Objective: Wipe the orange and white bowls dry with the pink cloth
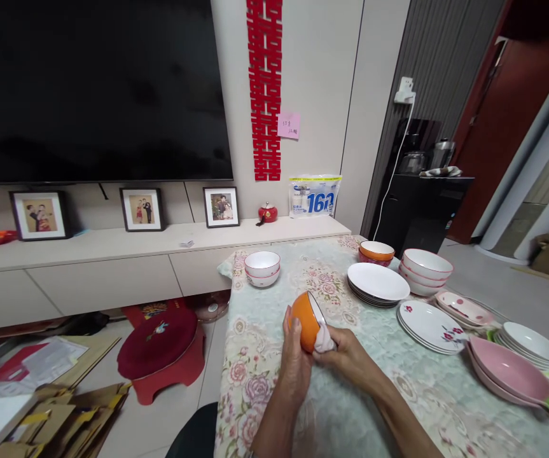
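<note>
An orange bowl (305, 323) with a white inside and dark rim is tilted on its side above the table. My left hand (294, 356) grips it from the left, the fingers wrapped about its outer wall. A white cloth (324, 340) is pinched in my right hand (345, 353) and folded over the bowl's rim on the right. Beyond the bowl, two stacked white bowls with red rims (262, 268) stand near the table's left edge.
Stacked along the right are white plates (378, 281), flowered plates (430, 326), white bowls (425, 270), an orange bowl on a red one (376, 250) and pink dishes (507, 369). The flowered tablecloth (255, 381) covers the table. A red stool (164, 356) stands left.
</note>
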Demonstrator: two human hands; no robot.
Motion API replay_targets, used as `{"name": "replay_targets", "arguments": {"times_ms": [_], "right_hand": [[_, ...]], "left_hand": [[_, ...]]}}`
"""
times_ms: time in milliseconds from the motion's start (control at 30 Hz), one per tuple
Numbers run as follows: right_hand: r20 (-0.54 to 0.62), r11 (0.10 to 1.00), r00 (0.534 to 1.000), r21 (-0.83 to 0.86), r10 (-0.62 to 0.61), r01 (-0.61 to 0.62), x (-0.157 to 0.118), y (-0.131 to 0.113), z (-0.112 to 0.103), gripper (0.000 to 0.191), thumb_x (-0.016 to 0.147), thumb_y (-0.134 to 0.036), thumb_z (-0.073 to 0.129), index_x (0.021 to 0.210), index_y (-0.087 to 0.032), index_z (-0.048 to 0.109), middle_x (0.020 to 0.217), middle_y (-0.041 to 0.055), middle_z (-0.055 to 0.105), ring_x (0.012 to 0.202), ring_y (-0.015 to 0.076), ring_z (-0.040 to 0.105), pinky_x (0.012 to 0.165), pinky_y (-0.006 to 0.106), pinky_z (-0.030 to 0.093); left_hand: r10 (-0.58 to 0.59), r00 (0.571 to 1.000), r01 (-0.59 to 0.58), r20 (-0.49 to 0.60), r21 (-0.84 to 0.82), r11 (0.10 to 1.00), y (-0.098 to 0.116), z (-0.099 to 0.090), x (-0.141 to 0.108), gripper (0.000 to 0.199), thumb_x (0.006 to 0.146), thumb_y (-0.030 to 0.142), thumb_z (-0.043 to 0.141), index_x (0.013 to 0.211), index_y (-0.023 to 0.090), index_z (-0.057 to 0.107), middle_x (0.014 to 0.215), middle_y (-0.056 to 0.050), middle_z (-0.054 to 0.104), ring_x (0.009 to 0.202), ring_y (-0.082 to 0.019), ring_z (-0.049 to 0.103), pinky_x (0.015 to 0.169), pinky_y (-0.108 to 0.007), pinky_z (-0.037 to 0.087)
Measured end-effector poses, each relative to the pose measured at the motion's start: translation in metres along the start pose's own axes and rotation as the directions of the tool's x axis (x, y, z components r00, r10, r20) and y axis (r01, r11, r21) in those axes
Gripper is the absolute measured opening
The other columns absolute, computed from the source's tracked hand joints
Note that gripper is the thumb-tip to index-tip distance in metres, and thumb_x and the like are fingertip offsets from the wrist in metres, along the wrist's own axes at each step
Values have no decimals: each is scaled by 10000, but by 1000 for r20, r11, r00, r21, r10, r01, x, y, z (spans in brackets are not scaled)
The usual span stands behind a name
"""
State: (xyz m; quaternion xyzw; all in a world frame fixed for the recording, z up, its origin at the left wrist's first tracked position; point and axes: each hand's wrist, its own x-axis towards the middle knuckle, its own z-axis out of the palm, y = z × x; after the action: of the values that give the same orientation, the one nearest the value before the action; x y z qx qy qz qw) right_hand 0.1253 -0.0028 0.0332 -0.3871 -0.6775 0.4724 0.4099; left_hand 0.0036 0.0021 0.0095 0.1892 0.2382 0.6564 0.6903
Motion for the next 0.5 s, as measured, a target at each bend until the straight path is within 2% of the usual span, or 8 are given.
{"name": "replay_targets", "arguments": {"times_ms": [100,167,233,300,400,433,500], "right_hand": [[-77,960,997,279,-19,40,0,-4,5,265,801,-359,694,1003,-189,667,911,15,664,842,202,590,835,319,462],[-20,958,999,284,-47,51,-2,-8,8,257,813,-359,677,1005,-188,670,927,21,671,863,209,595,849,323,460],[102,991,990,109,-93,82,-4,-10,8,180,831,-315,649,950,-184,679,937,29,667,882,212,592,842,315,453],[189,973,972,-153,-142,172,-7,-9,7,122,834,-244,611,917,-186,679,963,40,665,902,215,585,852,315,439],[153,864,972,-450,-177,228,-10,-1,3,190,769,-133,586,928,-194,670,962,50,676,910,225,578,868,333,417],[121,850,978,-483,-173,210,-10,3,2,188,745,-113,589,895,-192,670,936,45,679,894,224,577,854,331,416],[64,899,989,-411,-136,150,-11,10,2,92,731,-124,614,785,-181,661,840,24,666,806,204,575,776,303,426]], "left_hand": [[128,991,-130,32,47,990,-1,-1,-1,773,815,432,739,1489,311,382,1542,-81,448,1343,-257,509,1081,-343,443],[157,988,-157,7,41,987,0,-2,-1,722,801,474,737,1437,263,471,1497,-103,502,1340,-276,511,1089,-357,438],[132,990,-131,-59,12,991,2,-3,0,626,803,515,715,1337,217,584,1407,-111,591,1317,-282,534,1093,-365,438],[58,993,-61,-107,-24,998,4,-3,0,541,809,522,699,1225,178,665,1297,-120,669,1271,-286,576,1088,-377,447],[-28,995,24,-96,-40,999,5,-2,0,514,825,532,678,1168,149,697,1244,-142,695,1229,-300,608,1074,-400,464],[-24,996,22,-84,-32,999,5,-2,0,523,830,534,674,1192,157,686,1279,-140,677,1247,-294,594,1076,-391,461],[32,998,-32,-59,-2,999,3,-2,-1,544,840,516,677,1290,216,624,1409,-105,594,1318,-264,536,1088,-349,446]]}}
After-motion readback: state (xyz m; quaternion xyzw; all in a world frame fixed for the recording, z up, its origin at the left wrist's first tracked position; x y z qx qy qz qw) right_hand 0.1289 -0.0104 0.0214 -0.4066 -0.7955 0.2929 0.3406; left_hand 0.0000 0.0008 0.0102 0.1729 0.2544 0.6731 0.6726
